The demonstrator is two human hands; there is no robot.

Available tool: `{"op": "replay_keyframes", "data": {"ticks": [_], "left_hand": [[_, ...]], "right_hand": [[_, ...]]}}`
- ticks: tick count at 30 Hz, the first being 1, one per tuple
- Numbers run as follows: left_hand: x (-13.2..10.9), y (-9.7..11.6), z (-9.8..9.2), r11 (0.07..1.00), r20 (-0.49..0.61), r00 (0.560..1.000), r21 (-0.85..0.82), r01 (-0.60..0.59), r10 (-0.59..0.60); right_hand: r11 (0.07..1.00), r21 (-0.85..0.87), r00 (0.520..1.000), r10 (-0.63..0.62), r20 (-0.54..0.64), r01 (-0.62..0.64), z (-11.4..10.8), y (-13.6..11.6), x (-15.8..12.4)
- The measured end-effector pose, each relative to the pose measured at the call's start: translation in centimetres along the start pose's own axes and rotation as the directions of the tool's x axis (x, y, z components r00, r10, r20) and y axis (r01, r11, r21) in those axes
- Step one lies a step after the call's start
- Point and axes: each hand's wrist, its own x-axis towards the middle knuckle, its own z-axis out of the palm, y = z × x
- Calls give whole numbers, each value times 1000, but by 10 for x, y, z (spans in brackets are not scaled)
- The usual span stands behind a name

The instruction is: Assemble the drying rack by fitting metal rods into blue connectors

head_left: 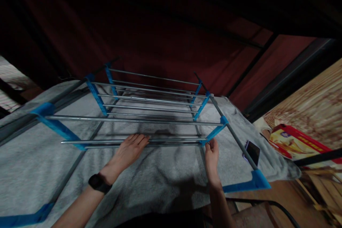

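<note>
A rack of metal rods (139, 120) and blue plastic brackets lies on its side on a grey blanket (171, 171). My left hand (133, 145), with a black watch on the wrist, is wrapped over the lower front rods near their middle. One of these rods (93, 141) has its left end sticking out free, past the left blue bracket (61, 133). At the right end of the same rods, my right hand (212, 151) has its fingers closed at the lower corner of the right blue bracket (215, 131).
A phone (252, 152) lies on the blanket beyond the rack's right pole. Further right is a red and yellow box (299, 140). A blue end piece (248, 182) stands at the front right, another (26, 218) at the front left. Dark red cloth (160, 35) hangs behind.
</note>
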Motion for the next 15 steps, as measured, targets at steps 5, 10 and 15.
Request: {"op": "replay_keyframes", "data": {"ticks": [5, 10, 15], "left_hand": [[6, 10, 4, 999, 3, 1000, -47, -1, 1], [5, 13, 13, 995, 52, 998, -89, 37, -32], [1, 18, 13, 988, 147, 986, -120, 96, -78]], "right_hand": [[996, -80, 998, -41, 39, 44, -5, 2, 11], [988, -129, 994, -72, 87, 82, -9, 9, 18], [993, -116, 997, 10, 77, -1, -11, 18, 22]]}}
